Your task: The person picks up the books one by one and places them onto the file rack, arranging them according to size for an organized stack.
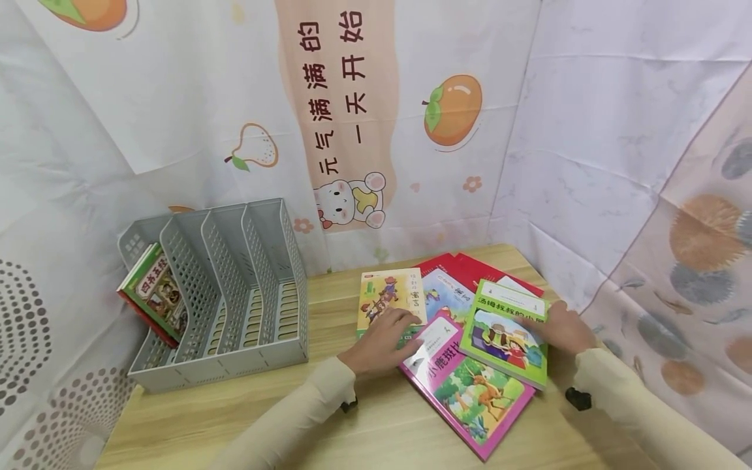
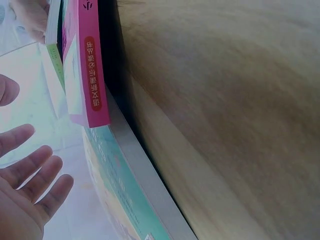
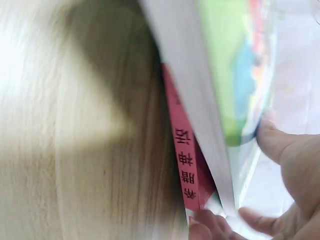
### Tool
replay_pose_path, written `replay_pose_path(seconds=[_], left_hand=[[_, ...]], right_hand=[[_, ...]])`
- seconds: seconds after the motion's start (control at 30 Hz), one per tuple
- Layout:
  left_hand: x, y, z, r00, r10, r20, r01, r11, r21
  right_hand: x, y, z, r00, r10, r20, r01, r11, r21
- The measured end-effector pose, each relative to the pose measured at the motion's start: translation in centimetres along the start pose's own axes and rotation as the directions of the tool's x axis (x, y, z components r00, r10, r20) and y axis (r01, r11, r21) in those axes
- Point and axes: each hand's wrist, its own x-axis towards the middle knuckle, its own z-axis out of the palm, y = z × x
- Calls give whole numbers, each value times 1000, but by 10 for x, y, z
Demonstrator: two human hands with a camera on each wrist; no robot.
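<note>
At the right edge of a green picture book [image 1: 505, 336], my right hand [image 1: 566, 329] grips it; in the right wrist view the thumb lies on the green cover [image 3: 225, 65] and the other fingers bend at its edge. That book overlaps a pink book with a deer [image 1: 478, 391]. My left hand [image 1: 384, 343] is over the lower edge of a yellow book [image 1: 382, 294], beside the pink book's upper left corner. Its fingers look spread and loose above the covers in the left wrist view, holding nothing.
A light blue book [image 1: 443, 290] and red books [image 1: 493, 271] lie behind, partly covered. On the left stands a grey file rack [image 1: 235, 362] with several slots, a green-and-red book [image 1: 155, 294] leaning in its leftmost slot. Printed curtains hang behind the wooden table [image 1: 352, 431].
</note>
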Motion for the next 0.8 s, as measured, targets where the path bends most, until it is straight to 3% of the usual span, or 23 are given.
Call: replay_pose_path(seconds=[0.3,0.43,0.63,0.8], left_hand=[[0,0,3,1000,21,-12,-21,1000,17],[-1,1,2,1000,21,-17,-20,1000,15],[-1,3,1,1000,3,8,-3,1000,-25],[-1,3,0,998,-59,26,62,986,-153]], right_hand=[[-13,9,-4,971,89,222,-139,966,218],[-16,13,-2,933,83,351,-175,955,239],[-19,26,0,873,4,487,-173,937,303],[-17,32,-4,844,-101,527,-181,871,457]])
